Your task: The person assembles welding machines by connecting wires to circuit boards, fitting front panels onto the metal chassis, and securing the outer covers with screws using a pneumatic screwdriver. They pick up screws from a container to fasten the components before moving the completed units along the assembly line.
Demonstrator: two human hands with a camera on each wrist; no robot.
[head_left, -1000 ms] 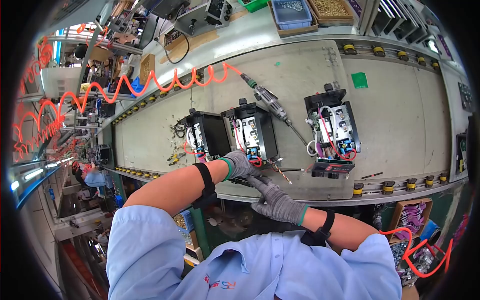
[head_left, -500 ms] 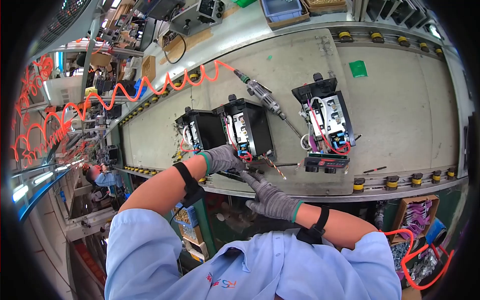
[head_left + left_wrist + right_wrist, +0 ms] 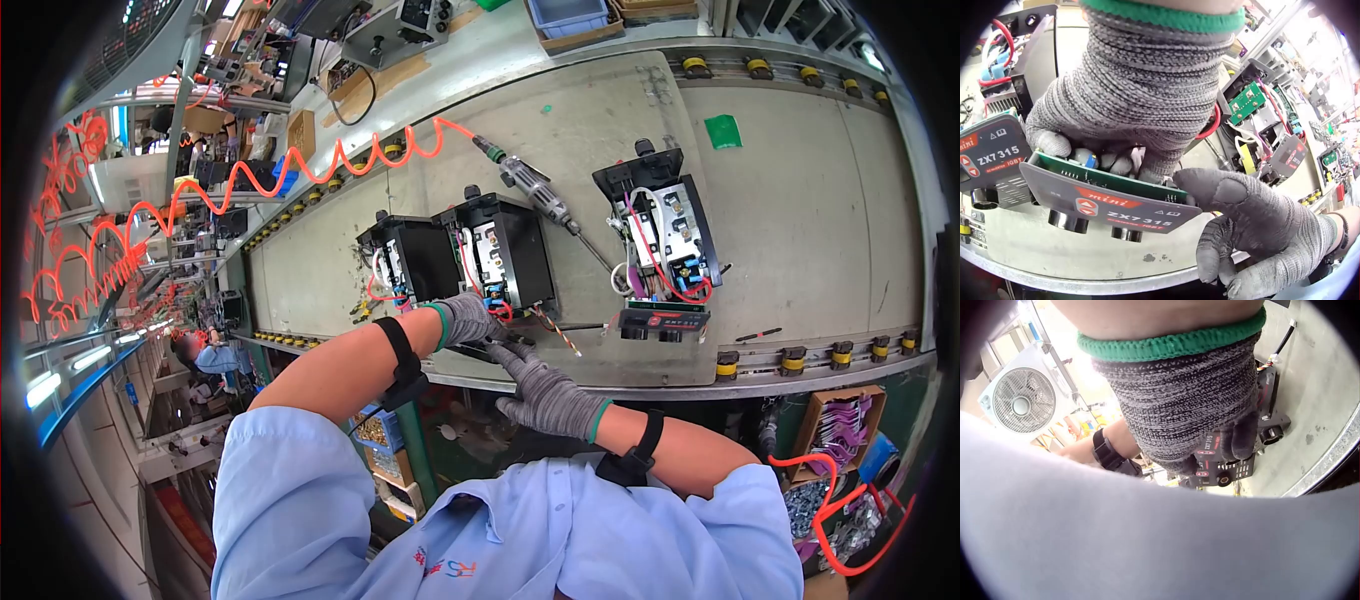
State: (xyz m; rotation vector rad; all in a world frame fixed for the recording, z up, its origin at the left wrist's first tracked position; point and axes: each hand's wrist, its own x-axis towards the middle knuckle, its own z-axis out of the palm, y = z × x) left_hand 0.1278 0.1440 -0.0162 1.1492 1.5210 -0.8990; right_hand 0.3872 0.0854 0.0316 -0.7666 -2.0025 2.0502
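Note:
My gloved left hand [image 3: 468,320] is at the near end of the middle black unit [image 3: 522,262]. In the left wrist view the left hand [image 3: 1138,94] has its fingers curled behind the top edge of a grey ZX7 315 front panel [image 3: 1072,194], gripping it by the green board [image 3: 1063,165]. The panel carries two dark knobs. My right hand [image 3: 1266,228] touches the panel's right end with an extended finger, its thumb apart below. In the right wrist view the right hand [image 3: 1179,406] covers part of the panels. The left fingertips are partly hidden.
A second unit [image 3: 425,262] stands close on the left, a third [image 3: 672,235] to the right. A power driver [image 3: 540,192] on an orange coiled hose lies between units. A black-and-red pen [image 3: 758,335] lies near the front rollers [image 3: 792,361].
The head view has shifted slightly. Both hands have stayed at the middle unit's near end, with little change in their hold.

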